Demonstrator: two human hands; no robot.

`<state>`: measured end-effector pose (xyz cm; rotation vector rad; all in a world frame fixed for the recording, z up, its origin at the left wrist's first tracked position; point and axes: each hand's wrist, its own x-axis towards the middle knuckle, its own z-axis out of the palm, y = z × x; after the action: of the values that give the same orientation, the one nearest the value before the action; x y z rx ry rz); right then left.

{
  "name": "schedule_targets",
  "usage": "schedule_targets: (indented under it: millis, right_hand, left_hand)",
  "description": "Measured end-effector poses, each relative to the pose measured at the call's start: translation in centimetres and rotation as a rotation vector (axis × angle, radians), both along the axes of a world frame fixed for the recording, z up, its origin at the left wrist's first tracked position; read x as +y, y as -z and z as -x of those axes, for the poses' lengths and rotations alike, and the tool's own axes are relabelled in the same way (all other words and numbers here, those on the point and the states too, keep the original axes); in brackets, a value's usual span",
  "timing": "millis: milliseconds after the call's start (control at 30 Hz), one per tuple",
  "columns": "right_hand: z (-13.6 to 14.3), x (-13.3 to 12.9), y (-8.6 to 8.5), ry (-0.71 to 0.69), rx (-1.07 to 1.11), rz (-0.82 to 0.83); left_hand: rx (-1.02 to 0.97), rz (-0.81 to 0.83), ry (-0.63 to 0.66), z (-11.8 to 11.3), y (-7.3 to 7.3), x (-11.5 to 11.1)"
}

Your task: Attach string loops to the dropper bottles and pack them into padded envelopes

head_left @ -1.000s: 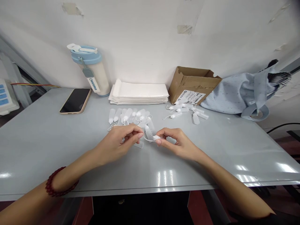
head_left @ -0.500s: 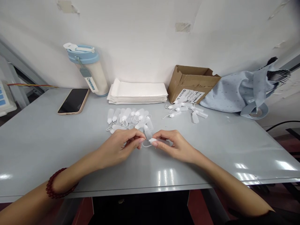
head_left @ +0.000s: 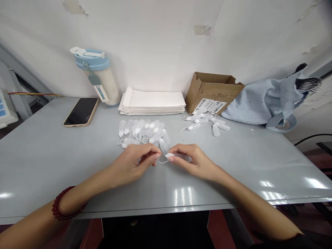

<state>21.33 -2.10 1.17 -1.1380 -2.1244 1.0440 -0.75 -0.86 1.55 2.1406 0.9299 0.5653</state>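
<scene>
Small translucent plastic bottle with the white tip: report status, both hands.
Right hand pinching bottle, tip toward left hand. Left pinching thin dark piece, too small to identify. Loose similar bottles crowd just beyond fingers.

Both arms reached in from the lower corners, hands converging near mid-view. Left forearm (head_left: 85, 186) angled up and inward, left wrist (head_left: 105, 178) close to straight. Left hand (head_left: 132, 162): left thumb (head_left: 149, 159) and left index finger (head_left: 150, 148) in a fine pinch, other fingers curled behind, partly hidden. Right forearm (head_left: 249, 195) mirrored it, right hand (head_left: 198, 162) also pinched, right thumb (head_left: 178, 160) below right index finger (head_left: 180, 148). Fingertips faced each other, near but apart.
</scene>
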Motion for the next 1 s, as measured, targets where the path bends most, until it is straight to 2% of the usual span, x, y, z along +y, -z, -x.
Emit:
schedule_targets:
  millis: [600,1000]
  right_hand:
    - [0.2,-0.3,0.4,0.016,-0.021,-0.086]
    - [0.4,-0.4,0.6,0.005,-0.025,-0.129]
  left_hand:
    - [-0.012,-0.113,-0.023,-0.3,1.0,-0.2]
    - [-0.006,-0.081,-0.001,-0.5,1.1,-0.5]
